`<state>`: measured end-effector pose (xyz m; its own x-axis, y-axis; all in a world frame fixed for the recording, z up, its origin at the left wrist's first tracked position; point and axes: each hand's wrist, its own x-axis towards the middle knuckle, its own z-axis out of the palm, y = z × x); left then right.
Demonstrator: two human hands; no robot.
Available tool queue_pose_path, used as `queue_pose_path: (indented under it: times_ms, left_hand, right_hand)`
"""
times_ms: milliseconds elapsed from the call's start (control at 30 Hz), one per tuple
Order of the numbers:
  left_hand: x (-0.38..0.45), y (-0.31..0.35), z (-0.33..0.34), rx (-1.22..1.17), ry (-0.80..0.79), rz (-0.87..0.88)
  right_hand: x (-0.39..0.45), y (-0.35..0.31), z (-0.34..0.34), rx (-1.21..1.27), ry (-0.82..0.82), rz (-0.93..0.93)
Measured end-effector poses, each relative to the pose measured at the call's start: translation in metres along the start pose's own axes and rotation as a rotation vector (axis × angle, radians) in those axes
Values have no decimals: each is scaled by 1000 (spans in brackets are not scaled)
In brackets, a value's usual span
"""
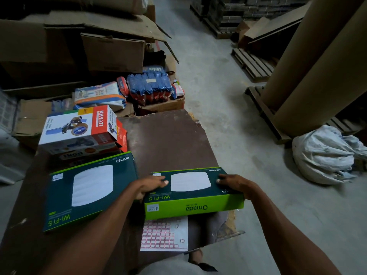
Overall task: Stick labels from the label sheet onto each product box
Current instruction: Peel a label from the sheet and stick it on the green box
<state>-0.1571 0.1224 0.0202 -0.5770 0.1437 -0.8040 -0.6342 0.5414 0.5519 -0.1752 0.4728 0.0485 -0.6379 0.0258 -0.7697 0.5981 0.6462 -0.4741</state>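
Both hands, left hand and right hand, grip box; it overhangs label sheet, could crease it if lowered.

On the board, a Wi-Fi box lies near and right, held between the left hand and right hand. A second Wi-Fi box lies to its left. The label sheet lies nearer, partly under the held box. Farther left stands a stack of tape-dispenser boxes; packets lie beyond the board's far edge.
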Motion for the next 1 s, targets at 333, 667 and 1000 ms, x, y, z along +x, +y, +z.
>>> queue_pose_path:
  times_ms: [333, 667, 1000]
  left_hand:
    - [2, -44, 35, -202, 227, 133]
    - [5, -41, 50, -155, 500, 298]
    - [52, 3, 26, -198, 647, 356]
  right_hand:
    - [-3, 14, 18, -10, 54, -93]
    - [21, 11, 16, 54, 236, -301]
    - [92, -9, -1, 157, 279, -410]
